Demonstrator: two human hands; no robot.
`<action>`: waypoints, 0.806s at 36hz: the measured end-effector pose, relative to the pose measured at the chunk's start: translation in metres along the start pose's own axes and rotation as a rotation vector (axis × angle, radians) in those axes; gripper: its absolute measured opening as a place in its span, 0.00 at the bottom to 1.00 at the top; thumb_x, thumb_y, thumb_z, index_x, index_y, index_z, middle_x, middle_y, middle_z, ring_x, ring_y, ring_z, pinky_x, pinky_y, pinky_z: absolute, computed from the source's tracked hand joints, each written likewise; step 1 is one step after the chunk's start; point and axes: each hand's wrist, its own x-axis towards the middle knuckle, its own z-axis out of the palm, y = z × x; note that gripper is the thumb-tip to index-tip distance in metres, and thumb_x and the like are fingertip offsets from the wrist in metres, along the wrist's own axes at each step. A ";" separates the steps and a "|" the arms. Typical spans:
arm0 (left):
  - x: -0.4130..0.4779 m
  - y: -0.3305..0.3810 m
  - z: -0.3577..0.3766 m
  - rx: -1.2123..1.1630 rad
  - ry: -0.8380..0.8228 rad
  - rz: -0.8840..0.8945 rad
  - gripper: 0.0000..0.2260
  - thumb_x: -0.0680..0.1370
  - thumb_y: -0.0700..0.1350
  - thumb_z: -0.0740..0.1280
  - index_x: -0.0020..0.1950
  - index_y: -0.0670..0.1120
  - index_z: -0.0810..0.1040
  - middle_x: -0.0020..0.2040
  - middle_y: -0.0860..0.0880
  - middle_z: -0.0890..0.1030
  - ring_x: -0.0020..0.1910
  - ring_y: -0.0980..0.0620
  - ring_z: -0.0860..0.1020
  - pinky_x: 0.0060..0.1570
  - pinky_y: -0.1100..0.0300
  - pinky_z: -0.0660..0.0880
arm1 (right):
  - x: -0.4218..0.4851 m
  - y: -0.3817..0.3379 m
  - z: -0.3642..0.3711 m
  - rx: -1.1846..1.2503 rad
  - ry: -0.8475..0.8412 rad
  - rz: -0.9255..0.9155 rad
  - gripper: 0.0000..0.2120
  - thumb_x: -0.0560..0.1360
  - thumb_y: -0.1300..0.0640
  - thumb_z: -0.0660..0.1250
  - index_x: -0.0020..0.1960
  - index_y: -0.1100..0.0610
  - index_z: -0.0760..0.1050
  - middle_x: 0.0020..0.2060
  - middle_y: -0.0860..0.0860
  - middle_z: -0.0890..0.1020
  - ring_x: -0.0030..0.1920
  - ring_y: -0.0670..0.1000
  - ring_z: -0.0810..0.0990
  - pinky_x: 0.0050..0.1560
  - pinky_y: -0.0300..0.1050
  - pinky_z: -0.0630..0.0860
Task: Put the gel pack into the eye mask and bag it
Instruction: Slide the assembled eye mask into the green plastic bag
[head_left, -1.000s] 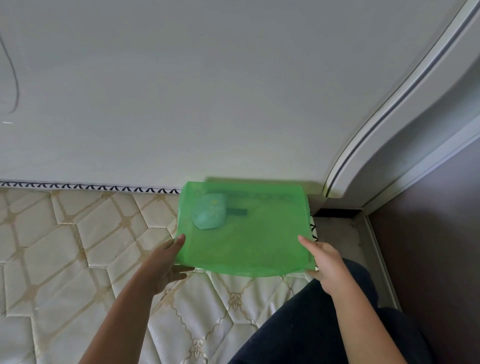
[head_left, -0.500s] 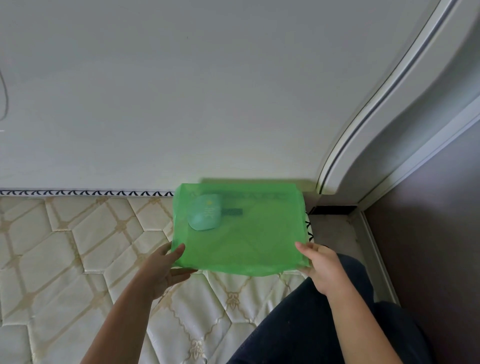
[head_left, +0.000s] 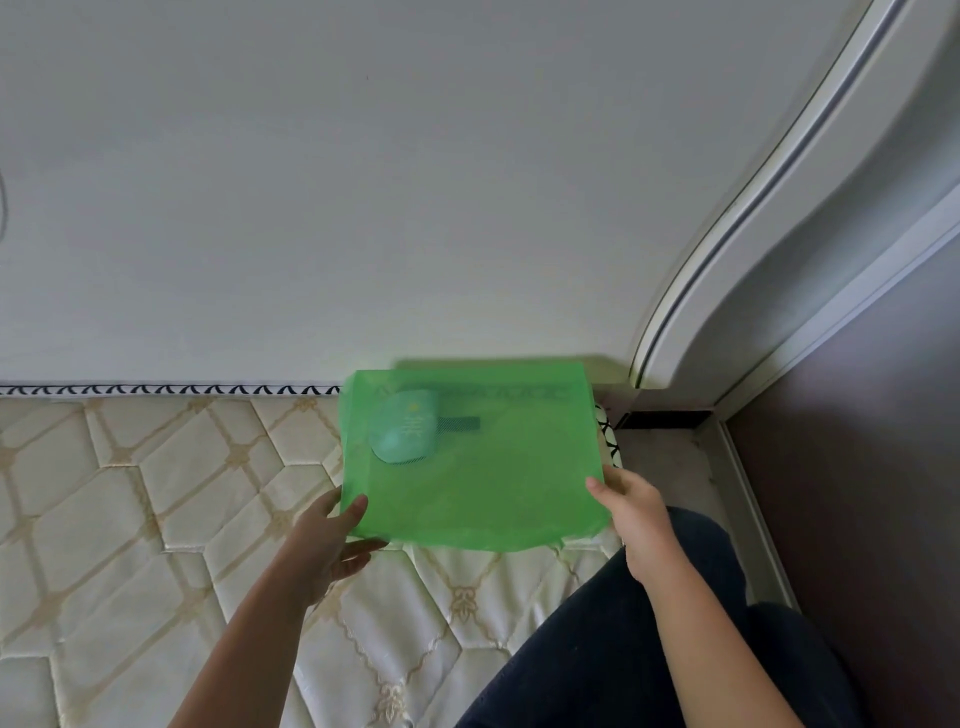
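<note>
A translucent green bag (head_left: 488, 478) is held flat above the mattress, near the wall. Inside it, at the upper left, lies a pale teal eye mask (head_left: 408, 434) with a dark strap (head_left: 460, 424) sticking out to its right. My left hand (head_left: 332, 535) grips the bag's near left corner, thumb on top and fingers underneath. My right hand (head_left: 631, 506) grips the near right corner. The gel pack cannot be seen on its own.
A quilted cream mattress (head_left: 130, 519) with a gold pattern spreads below and to the left. A white wall (head_left: 363, 208) stands behind. A white door frame (head_left: 779, 234) and a dark panel (head_left: 883, 493) are at the right. My dark-trousered leg (head_left: 597, 649) is at the bottom right.
The bag and both hands have shifted slightly left and toward me in the view; both grips on its near corners stay the same.
</note>
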 end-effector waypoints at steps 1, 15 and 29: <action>0.001 0.000 0.000 0.000 0.000 -0.001 0.21 0.79 0.41 0.60 0.72 0.45 0.63 0.61 0.37 0.74 0.40 0.41 0.79 0.37 0.53 0.74 | 0.004 -0.002 0.000 0.013 -0.006 0.009 0.15 0.75 0.64 0.64 0.61 0.60 0.74 0.51 0.51 0.80 0.50 0.50 0.77 0.51 0.44 0.72; 0.005 -0.003 0.008 0.526 0.158 0.222 0.22 0.80 0.43 0.58 0.73 0.43 0.58 0.63 0.38 0.74 0.56 0.40 0.76 0.55 0.47 0.74 | 0.024 -0.001 0.002 0.145 0.006 -0.001 0.18 0.76 0.66 0.61 0.65 0.55 0.71 0.56 0.53 0.78 0.54 0.54 0.78 0.54 0.53 0.76; 0.038 0.036 0.019 0.543 0.235 0.366 0.23 0.80 0.41 0.56 0.75 0.43 0.55 0.70 0.37 0.67 0.65 0.37 0.69 0.63 0.42 0.68 | 0.055 -0.028 0.030 -0.308 0.162 -0.272 0.18 0.79 0.55 0.57 0.69 0.57 0.66 0.66 0.57 0.71 0.64 0.56 0.71 0.58 0.49 0.69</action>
